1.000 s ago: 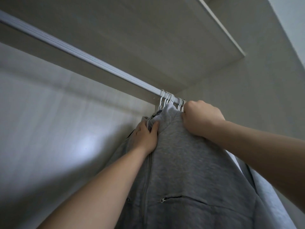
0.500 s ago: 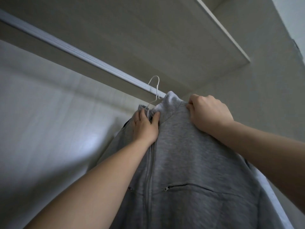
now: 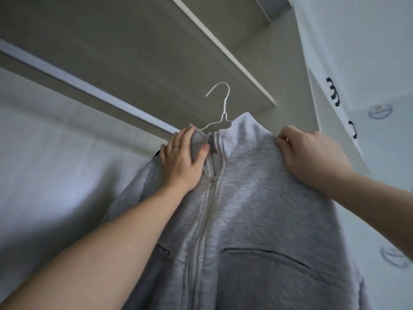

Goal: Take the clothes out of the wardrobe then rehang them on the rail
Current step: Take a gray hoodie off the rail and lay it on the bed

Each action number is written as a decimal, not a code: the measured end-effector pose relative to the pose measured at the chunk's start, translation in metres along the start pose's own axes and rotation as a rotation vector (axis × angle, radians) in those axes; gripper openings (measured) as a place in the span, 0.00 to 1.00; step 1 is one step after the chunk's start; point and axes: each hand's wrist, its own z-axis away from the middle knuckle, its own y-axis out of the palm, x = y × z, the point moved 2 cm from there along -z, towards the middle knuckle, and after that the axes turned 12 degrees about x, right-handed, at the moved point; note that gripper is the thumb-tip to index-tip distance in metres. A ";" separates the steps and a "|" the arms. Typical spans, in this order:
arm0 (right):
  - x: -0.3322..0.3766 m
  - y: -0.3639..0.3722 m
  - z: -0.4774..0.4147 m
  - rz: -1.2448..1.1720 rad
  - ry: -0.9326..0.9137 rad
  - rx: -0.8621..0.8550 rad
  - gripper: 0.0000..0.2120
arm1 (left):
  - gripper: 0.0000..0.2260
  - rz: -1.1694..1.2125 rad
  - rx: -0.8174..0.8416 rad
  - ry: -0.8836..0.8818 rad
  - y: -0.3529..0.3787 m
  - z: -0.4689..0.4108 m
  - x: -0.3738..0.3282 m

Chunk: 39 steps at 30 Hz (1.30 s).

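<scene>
With its hanger off the rail, left hand and right hand each grip the grey jacket.

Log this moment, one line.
held: grey zip-up jacket | white wire hanger: hook clear of metal rail | left hand, right hand: gripping shoulders

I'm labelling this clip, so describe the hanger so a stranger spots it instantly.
Start at the long pale metal wardrobe rail, upper left. Near its right end the left hand and right hand hold a light grey zip-front jacket. The thin white wire hanger pokes from its collar, the only wire shape, hook off the rail.
</scene>
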 end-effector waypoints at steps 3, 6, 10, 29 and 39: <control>-0.039 -0.035 0.023 0.001 0.025 0.015 0.12 | 0.31 -0.017 0.013 0.032 0.005 0.003 -0.041; -0.079 -0.075 0.048 0.027 0.059 0.030 0.11 | 0.27 0.014 0.037 0.023 0.016 0.007 -0.088; -0.133 -0.140 0.083 0.102 0.081 0.027 0.12 | 0.24 0.174 0.091 0.036 0.037 0.022 -0.159; -0.323 -0.433 0.321 0.517 0.488 0.230 0.07 | 0.12 0.994 0.445 0.197 0.180 0.168 -0.558; -0.389 -0.463 0.508 0.648 0.784 0.350 0.06 | 0.09 1.135 0.809 0.357 0.319 0.330 -0.734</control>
